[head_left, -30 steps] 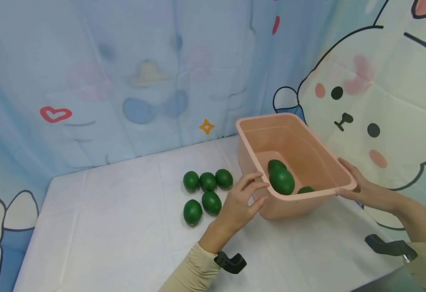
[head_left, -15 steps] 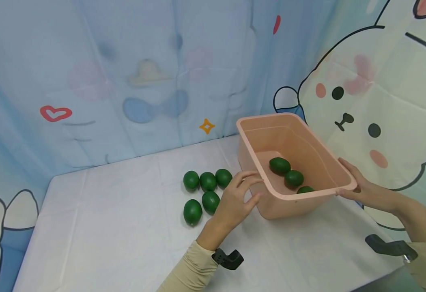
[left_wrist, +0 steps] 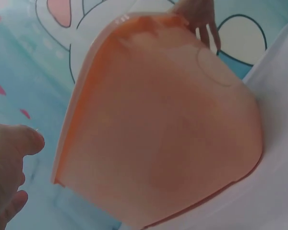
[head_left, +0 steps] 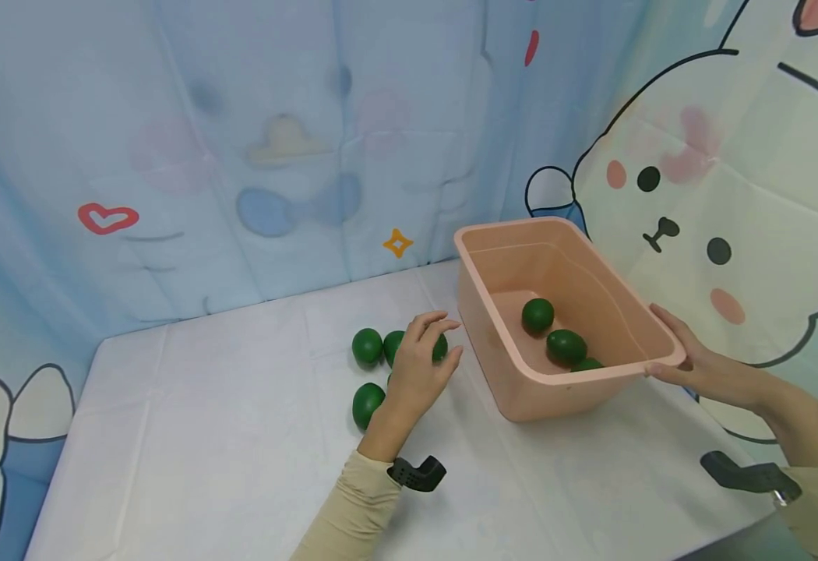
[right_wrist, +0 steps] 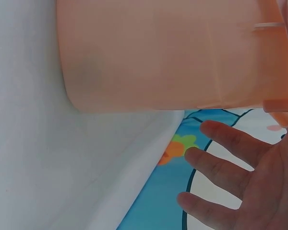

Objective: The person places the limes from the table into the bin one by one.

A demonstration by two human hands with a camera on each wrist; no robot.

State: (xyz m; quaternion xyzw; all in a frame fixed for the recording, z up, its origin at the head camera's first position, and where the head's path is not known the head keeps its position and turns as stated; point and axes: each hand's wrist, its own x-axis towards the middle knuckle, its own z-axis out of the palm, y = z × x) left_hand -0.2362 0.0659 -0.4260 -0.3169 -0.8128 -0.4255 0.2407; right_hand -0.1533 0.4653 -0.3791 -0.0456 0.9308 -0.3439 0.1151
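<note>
My left hand (head_left: 416, 366) hovers over a small group of dark green, egg-shaped fruit (head_left: 368, 347) on the white tabletop, its fingers reaching around the rightmost fruit (head_left: 440, 347) of the back row. Part of the group is hidden beneath the hand. A pink plastic bin (head_left: 556, 401) stands to the right, with three more green fruit (head_left: 538, 315) on its floor. At the bin's near right corner, my right hand (head_left: 710, 370) rests with the thumb on the front rim and fingers along the side. In the right wrist view its fingers (right_wrist: 221, 172) are straight and spread.
A white cloth covers the table (head_left: 227, 436). Its right edge runs close past the bin. Behind the table hangs a printed blue curtain (head_left: 276, 93), with a cartoon figure (head_left: 661, 218) at the right.
My left hand has moved left and down from the bin's rim to the fruit on the table. A fruit has dropped into the bin, and those inside have rolled. The right hand stays put.
</note>
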